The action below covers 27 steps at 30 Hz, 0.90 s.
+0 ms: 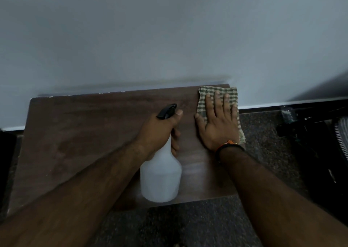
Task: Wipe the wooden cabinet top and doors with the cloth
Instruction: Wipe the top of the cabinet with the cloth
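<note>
Landmark = dark brown wooden cabinet top (pixel 84 143), long axis running left-right along the pale grey wall (pixel 169 30).

Left third of the top: bare wood, some faint dull patches, can't tell if wet or just glare. Dark object at the far left edge, cut off, unidentifiable.

Centre-right of the top: left hand (pixel 160 132) grips the neck of a translucent white plastic spray bottle with a black trigger head (pixel 162 180). Fingers curl round the neck, one finger out along the trigger. Bottle held above the front edge, nozzle pointing toward the wall. Liquid level not readable.

Back-right corner of the top: green-and-cream checked cloth (pixel 205 100), folded roughly square, far-right edge overhanging the corner. Right hand (pixel 218 122) lies flat on it, fingers straight and spread, palm pressing down, not gripping. Orange-and-black wristband (pixel 228 145) on that wrist.

Key relation: the unwiped surface lies almost entirely left of the cloth, so my read is the next stroke goes leftward along the long axis, and the bottle hand sits directly in that path. Right hand is the one on the cloth; left is occupied.

Hidden: the cabinet doors, below the front edge, out of view. Right of the cabinet, on the dark speckled floor (pixel 263 133), black equipment with a ribbed hose (pixel 340 133), blurred, can't identify.
</note>
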{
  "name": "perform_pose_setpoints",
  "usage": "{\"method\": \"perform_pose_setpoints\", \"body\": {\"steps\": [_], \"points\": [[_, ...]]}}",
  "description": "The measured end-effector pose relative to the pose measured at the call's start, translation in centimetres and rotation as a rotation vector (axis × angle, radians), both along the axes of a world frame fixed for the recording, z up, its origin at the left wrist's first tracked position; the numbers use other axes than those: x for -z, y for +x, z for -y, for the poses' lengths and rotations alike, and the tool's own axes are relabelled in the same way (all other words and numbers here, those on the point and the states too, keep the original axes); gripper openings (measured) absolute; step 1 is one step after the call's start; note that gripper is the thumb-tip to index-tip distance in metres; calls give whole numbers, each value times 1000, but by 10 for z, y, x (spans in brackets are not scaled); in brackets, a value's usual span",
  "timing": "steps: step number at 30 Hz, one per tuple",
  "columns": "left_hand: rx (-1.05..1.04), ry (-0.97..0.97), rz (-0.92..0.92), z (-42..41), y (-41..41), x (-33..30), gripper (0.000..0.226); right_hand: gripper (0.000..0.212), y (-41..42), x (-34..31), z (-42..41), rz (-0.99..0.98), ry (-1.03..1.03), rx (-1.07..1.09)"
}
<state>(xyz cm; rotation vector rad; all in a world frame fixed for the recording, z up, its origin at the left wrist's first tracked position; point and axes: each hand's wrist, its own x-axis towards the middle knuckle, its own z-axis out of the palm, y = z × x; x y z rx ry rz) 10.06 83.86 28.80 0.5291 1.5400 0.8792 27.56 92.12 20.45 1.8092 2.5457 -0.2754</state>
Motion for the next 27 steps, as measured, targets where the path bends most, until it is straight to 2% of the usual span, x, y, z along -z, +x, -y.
{"method": "perform_pose_setpoints", "body": {"steps": [7,19,27], "points": [[-14,-2,16,8,-8,-2,35,76,-1,3,0,15,17,20],[104,-3,30,30,-12,-3,41,78,-3,4,0,53,34,104],[121,38,48,29,-14,-6,30,74,-5,3,3,63,4,232]]}}
